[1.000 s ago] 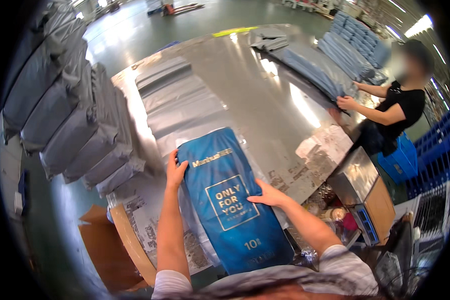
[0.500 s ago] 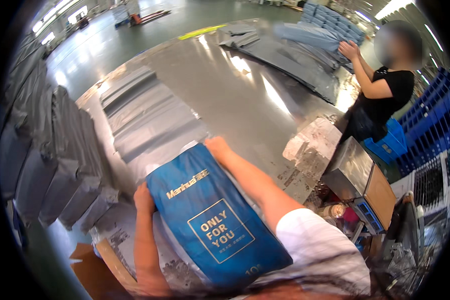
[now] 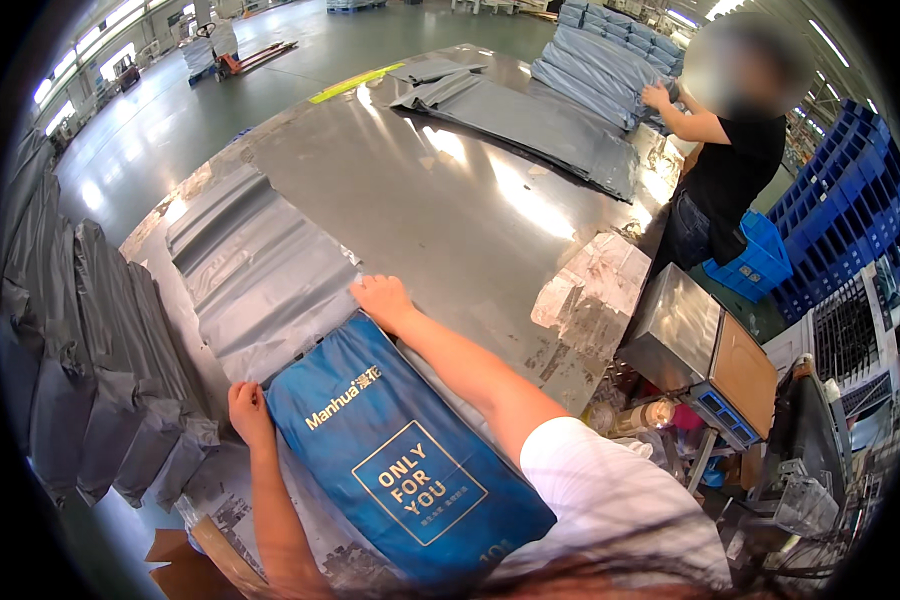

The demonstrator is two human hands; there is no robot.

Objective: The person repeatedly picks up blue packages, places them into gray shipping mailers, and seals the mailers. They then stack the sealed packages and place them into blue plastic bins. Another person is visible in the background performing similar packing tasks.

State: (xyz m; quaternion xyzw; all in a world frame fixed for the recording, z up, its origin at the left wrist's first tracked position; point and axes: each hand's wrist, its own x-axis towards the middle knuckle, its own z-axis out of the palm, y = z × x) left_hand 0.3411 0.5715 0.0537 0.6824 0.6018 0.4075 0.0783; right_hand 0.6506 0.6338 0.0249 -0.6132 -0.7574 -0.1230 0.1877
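Blue bag (image 3: pixel 400 450) flat on the steel table (image 3: pixel 420 190), held at both top corners.
Head view: left hand (image 3: pixel 248 412) and right hand (image 3: pixel 383 300), well apart, each grip a corner. Grey bags (image 3: pixel 260 275) lie just beyond; the blue one could snag or slide over them. A co-worker (image 3: pixel 720 170) stands at the far edge.

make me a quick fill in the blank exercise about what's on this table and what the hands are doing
1. Both hands grip the far end of a flat ____ bag with printed lettering.
2. The left hand holds the bag's left corner; the right hand holds its ____ corner.
3. Beyond the bag lie overlapping ____ plastic bags on the metal table.
4. A co-worker in a ____ top stands at the table's far right.

Missing words: blue; right; grey; black
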